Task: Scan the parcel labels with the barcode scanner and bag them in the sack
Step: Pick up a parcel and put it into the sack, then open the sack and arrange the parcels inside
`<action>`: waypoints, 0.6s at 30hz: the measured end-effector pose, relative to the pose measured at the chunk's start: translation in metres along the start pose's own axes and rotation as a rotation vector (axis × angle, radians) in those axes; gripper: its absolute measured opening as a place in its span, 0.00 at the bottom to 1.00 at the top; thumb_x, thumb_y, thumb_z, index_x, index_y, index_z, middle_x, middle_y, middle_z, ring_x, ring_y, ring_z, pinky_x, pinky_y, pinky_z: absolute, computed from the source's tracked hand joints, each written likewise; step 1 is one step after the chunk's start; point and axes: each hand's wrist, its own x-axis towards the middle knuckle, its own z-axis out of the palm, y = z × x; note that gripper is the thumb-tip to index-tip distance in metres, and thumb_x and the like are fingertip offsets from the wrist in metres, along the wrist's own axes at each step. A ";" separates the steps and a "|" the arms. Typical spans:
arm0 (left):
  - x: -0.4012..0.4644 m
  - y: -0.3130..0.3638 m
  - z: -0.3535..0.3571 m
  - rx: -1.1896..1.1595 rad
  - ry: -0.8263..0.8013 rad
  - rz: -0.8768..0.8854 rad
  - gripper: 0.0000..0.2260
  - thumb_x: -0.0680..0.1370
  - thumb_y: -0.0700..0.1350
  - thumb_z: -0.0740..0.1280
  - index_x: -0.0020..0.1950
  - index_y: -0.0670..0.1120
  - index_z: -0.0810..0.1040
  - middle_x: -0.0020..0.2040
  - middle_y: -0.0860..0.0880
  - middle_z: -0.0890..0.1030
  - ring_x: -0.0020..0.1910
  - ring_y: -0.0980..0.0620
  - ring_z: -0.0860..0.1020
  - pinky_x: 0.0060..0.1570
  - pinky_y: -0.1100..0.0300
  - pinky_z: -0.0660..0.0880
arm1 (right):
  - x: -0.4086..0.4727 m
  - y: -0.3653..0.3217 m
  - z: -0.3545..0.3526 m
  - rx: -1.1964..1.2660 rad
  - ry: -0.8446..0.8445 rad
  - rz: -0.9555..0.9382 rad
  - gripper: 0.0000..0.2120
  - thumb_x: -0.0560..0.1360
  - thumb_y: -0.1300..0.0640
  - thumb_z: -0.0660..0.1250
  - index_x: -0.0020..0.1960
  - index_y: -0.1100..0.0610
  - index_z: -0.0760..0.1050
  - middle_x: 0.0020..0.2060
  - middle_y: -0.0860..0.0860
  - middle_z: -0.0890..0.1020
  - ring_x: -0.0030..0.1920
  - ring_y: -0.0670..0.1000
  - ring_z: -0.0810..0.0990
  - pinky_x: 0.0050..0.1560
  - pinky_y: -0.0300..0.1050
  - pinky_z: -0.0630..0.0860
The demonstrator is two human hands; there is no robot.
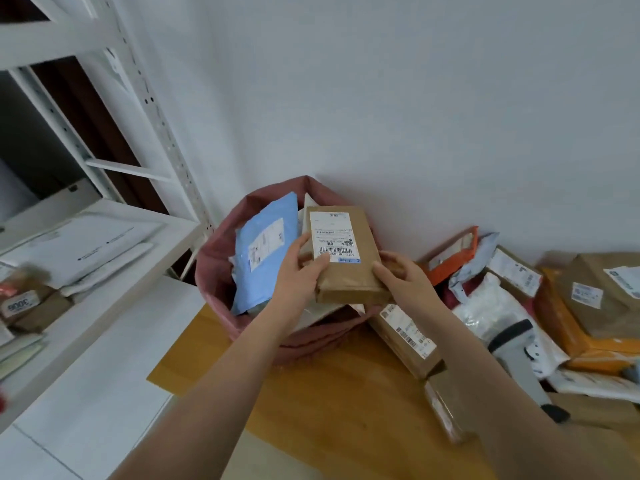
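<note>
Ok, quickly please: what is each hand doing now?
Left hand: holding the brown parcel over the sack.
Right hand: holding the same brown parcel.

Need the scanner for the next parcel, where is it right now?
In the head view the barcode scanner lies low on the right, on a white plastic mailer in the parcel pile, just right of the right forearm; neither hand holds it.

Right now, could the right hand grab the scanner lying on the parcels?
Probably not at once: the right hand helps the left hand hold the brown parcel over the sack. The scanner lies uncovered nearby, so once freed, yes.
</note>
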 end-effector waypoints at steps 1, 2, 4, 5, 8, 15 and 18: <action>0.011 0.001 -0.003 0.135 0.053 0.056 0.21 0.79 0.47 0.68 0.71 0.55 0.69 0.67 0.48 0.74 0.62 0.50 0.75 0.62 0.51 0.75 | 0.011 -0.001 0.004 -0.003 0.018 0.005 0.17 0.79 0.45 0.64 0.67 0.45 0.71 0.53 0.40 0.79 0.51 0.43 0.79 0.36 0.35 0.77; 0.022 0.001 -0.006 0.269 0.112 0.107 0.21 0.78 0.50 0.68 0.70 0.55 0.70 0.69 0.48 0.70 0.65 0.50 0.72 0.64 0.51 0.73 | 0.023 0.000 0.008 -0.002 0.038 0.015 0.16 0.80 0.45 0.63 0.66 0.46 0.72 0.52 0.40 0.78 0.51 0.42 0.78 0.39 0.35 0.75; 0.045 0.002 -0.014 0.471 0.221 0.181 0.21 0.77 0.53 0.68 0.70 0.57 0.71 0.70 0.48 0.64 0.70 0.48 0.65 0.70 0.50 0.65 | 0.047 0.002 0.018 0.019 0.055 0.044 0.14 0.80 0.47 0.63 0.65 0.48 0.74 0.52 0.41 0.79 0.51 0.42 0.77 0.45 0.40 0.77; 0.055 0.004 -0.018 0.547 0.248 0.193 0.22 0.76 0.55 0.68 0.70 0.58 0.71 0.72 0.48 0.62 0.72 0.47 0.62 0.72 0.49 0.61 | 0.059 0.004 0.024 0.022 0.051 0.067 0.14 0.81 0.47 0.62 0.64 0.50 0.74 0.53 0.44 0.80 0.51 0.44 0.78 0.50 0.46 0.79; 0.085 0.003 -0.028 0.839 0.180 0.128 0.24 0.76 0.61 0.65 0.71 0.66 0.66 0.78 0.51 0.55 0.77 0.44 0.53 0.73 0.40 0.51 | 0.089 0.011 0.039 -0.082 0.045 0.139 0.16 0.81 0.49 0.61 0.66 0.53 0.74 0.56 0.49 0.79 0.53 0.49 0.78 0.55 0.50 0.79; 0.144 -0.025 -0.033 1.015 -0.155 -0.037 0.33 0.70 0.70 0.66 0.71 0.73 0.56 0.80 0.52 0.38 0.77 0.36 0.36 0.73 0.34 0.40 | 0.121 0.032 0.043 -0.374 0.031 0.128 0.16 0.80 0.50 0.63 0.65 0.54 0.76 0.56 0.53 0.79 0.55 0.51 0.77 0.51 0.43 0.73; 0.163 -0.030 -0.031 1.069 -0.183 -0.076 0.33 0.69 0.70 0.66 0.71 0.73 0.57 0.80 0.50 0.38 0.76 0.35 0.36 0.71 0.31 0.40 | 0.120 0.045 0.034 -0.563 0.172 0.208 0.12 0.78 0.50 0.65 0.60 0.46 0.79 0.62 0.57 0.70 0.64 0.61 0.66 0.64 0.48 0.65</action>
